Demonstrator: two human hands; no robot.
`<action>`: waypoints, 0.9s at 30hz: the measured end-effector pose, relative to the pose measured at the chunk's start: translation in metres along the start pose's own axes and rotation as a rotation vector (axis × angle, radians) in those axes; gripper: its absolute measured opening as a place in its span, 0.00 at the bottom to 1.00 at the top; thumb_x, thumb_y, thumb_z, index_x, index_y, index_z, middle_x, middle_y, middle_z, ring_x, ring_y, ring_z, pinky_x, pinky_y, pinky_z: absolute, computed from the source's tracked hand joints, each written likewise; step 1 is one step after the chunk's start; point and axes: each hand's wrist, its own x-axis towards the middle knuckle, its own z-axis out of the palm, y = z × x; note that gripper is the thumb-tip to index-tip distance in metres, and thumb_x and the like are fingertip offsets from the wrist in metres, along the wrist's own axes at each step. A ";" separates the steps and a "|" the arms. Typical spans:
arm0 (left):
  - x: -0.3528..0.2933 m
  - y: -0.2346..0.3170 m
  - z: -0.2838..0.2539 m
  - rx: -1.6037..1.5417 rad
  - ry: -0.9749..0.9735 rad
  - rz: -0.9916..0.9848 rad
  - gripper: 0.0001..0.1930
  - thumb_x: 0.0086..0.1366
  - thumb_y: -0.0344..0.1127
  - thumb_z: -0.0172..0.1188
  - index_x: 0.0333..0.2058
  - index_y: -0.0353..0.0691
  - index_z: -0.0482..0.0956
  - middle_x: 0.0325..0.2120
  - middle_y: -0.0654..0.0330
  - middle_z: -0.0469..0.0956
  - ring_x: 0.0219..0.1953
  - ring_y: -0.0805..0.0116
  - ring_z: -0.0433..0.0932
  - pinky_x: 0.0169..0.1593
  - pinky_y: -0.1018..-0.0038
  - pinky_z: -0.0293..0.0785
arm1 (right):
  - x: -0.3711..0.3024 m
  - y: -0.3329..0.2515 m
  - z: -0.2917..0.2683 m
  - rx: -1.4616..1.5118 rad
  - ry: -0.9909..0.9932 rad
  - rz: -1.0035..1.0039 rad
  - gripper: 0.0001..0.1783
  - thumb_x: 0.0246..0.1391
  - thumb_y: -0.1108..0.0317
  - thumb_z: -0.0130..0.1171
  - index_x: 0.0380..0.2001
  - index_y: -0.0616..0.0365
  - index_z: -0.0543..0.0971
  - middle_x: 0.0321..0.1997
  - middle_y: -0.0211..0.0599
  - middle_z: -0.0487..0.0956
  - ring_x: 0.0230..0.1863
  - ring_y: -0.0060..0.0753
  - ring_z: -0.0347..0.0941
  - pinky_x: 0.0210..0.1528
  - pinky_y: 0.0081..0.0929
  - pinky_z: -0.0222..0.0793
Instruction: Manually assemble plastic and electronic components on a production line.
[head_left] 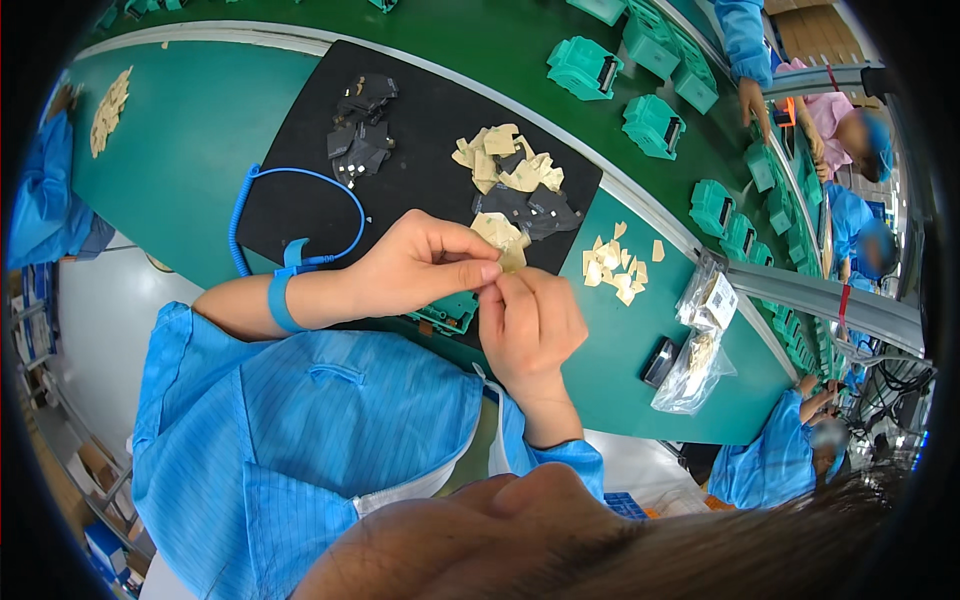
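Note:
My left hand (pixel 430 262) and my right hand (pixel 535 325) meet over the front of a black mat (pixel 290 205), fingertips pinched together. Whatever they pinch is too small or hidden to make out. Just beyond the fingertips is a cream, partly glossy piece (pixel 500 232); I cannot tell whether it is held or lies on the pile. Below my hands a green plastic housing (pixel 447 315) is partly covered by them. A blue wrist strap (pixel 284 298) circles my left wrist, with a coiled blue cord (pixel 238 215) looping over the mat.
Cream pieces (pixel 505 160) and dark flat pieces (pixel 362 135) lie heaped on the mat. Cream scraps (pixel 612 265) sit to the right, beside clear plastic bags (pixel 695 365) and a small black object (pixel 659 361). Beyond a metal rail, green housings (pixel 583 68) line a belt. Other people work nearby.

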 end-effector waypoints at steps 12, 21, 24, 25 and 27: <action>0.006 0.006 0.001 0.559 -0.005 0.245 0.05 0.52 0.20 0.59 0.30 0.32 0.78 0.28 0.57 0.77 0.30 0.70 0.77 0.32 0.78 0.72 | 0.007 0.008 -0.011 0.018 -0.059 0.025 0.11 0.36 0.77 0.63 0.29 0.62 0.79 0.27 0.32 0.73 0.25 0.30 0.69 0.21 0.22 0.65; 0.007 -0.004 0.005 1.004 -0.046 0.335 0.02 0.51 0.24 0.59 0.26 0.36 0.78 0.27 0.58 0.75 0.30 0.58 0.75 0.30 0.68 0.71 | -0.007 0.010 -0.003 -0.036 -0.124 -0.052 0.08 0.36 0.81 0.60 0.24 0.61 0.75 0.25 0.34 0.72 0.24 0.29 0.68 0.20 0.23 0.64; 0.009 -0.004 0.001 0.739 -0.069 0.317 0.04 0.51 0.22 0.59 0.27 0.35 0.79 0.28 0.59 0.75 0.29 0.63 0.75 0.31 0.72 0.70 | -0.019 0.025 -0.002 0.427 -0.035 0.356 0.05 0.39 0.81 0.57 0.22 0.61 0.73 0.24 0.33 0.71 0.23 0.23 0.66 0.21 0.18 0.60; 0.010 -0.004 0.000 0.574 -0.068 0.289 0.04 0.52 0.22 0.60 0.28 0.34 0.79 0.28 0.59 0.75 0.28 0.67 0.75 0.31 0.75 0.70 | -0.024 0.033 -0.003 0.615 0.064 0.588 0.04 0.42 0.80 0.56 0.23 0.61 0.73 0.23 0.33 0.71 0.23 0.22 0.65 0.22 0.17 0.59; 0.009 -0.004 -0.004 0.442 -0.057 0.161 0.03 0.54 0.22 0.60 0.29 0.33 0.79 0.29 0.60 0.75 0.29 0.72 0.74 0.31 0.76 0.69 | -0.040 0.062 -0.009 0.665 0.122 0.903 0.02 0.46 0.77 0.55 0.23 0.60 0.73 0.21 0.32 0.70 0.24 0.20 0.64 0.24 0.16 0.58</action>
